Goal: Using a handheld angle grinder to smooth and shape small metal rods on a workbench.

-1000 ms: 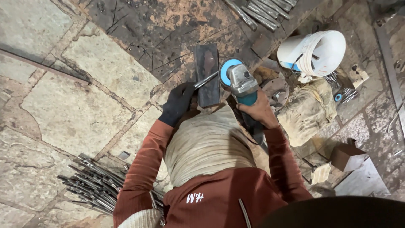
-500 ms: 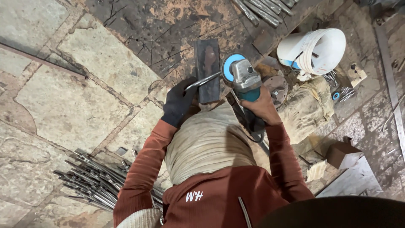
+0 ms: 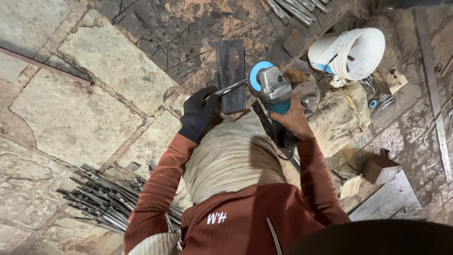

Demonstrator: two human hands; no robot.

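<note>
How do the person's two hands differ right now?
The left hand wears a black glove; the right hand is bare. The left hand pinches a thin metal rod over the dark steel block; the right hand grips the angle grinder. Both reach forward from rust-red sleeves.

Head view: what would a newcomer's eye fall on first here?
The angle grinder with its blue disc, gripped by the bare right hand at centre. Beside it, the black-gloved left hand holds a thin metal rod against a dark steel block. A white bucket lies upper right.
</note>
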